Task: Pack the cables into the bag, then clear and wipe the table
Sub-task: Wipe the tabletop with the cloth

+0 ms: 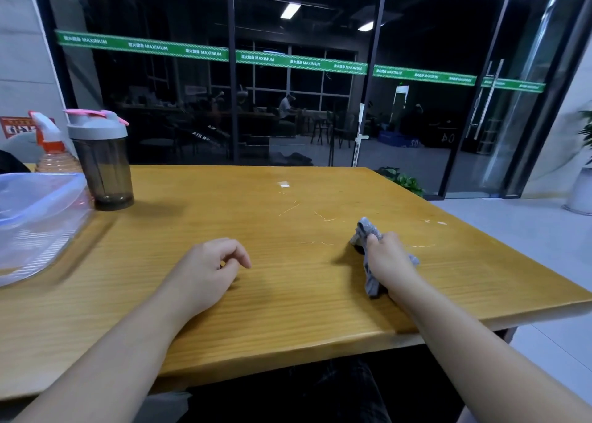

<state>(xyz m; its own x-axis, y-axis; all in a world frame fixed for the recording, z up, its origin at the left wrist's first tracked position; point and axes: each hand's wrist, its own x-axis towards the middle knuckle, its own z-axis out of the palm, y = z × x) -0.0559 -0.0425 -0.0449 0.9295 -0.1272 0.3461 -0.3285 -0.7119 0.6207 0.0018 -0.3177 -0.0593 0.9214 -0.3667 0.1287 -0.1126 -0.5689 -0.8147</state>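
Observation:
A yellow wooden table (pixel 288 294) fills the middle of the head view. My right hand (pixel 389 259) is closed around a crumpled grey cloth (pixel 368 230), which it presses onto the tabletop at the right; part of the cloth trails out under my wrist. My left hand (pixel 209 269) rests on the wood near the centre with its fingers loosely curled and nothing in it. No cables and no bag are in view.
At the left stand a clear plastic container (pixel 35 217), a dark shaker bottle with a grey and pink lid (pixel 102 163) and an orange spray bottle (pixel 53 147). Thin pale scratch marks (pixel 320 214) cross the tabletop. Behind is a dark glass wall (pixel 288 70).

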